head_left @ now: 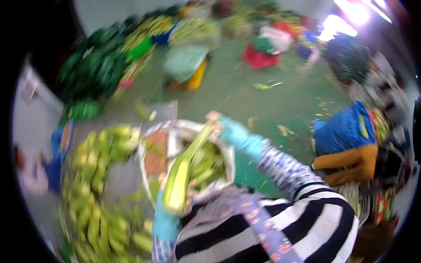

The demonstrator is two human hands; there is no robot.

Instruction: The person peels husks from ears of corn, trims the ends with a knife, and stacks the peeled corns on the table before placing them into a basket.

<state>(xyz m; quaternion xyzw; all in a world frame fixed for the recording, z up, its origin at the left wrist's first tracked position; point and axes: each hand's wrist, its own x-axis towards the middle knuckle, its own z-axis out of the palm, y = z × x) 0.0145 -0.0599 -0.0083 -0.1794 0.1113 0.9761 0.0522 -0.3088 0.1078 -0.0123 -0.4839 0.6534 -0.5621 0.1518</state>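
Note:
An ear of corn (177,186) in pale green husk lies at a slant before me, its thick end toward my body. My left hand (190,199) is closed around the thick lower part, fingers on both sides. At the far, narrow end my right hand (214,124) grips the husk tip. Both forearms wear light blue cuffs. Below the ear stands a white sack (230,162), its mouth wide, with loose green husks (208,164) inside. A brown flat piece (156,153) shows at the sack's left inner side. Motion blur softens the fingers.
Many ears of corn (94,219) are piled along the left. Full dark green bags (94,65) stand at the far left. A blue bag (344,131) and an orange-brown cloth (351,164) lie to the right. Husk scraps (285,130) dot the green floor (228,96).

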